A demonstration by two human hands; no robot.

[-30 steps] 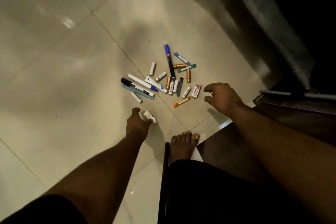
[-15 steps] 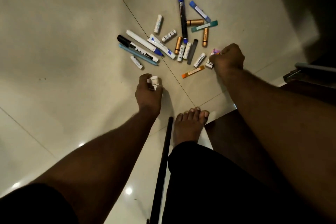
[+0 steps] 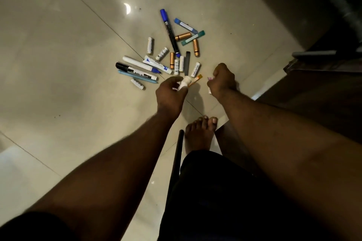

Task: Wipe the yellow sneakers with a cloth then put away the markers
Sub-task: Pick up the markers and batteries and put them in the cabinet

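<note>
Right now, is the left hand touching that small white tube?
Touching. The head view shows the left hand with its fingertips pinched round the small white tube, lifted over the floor beside the pile of markers.
</note>
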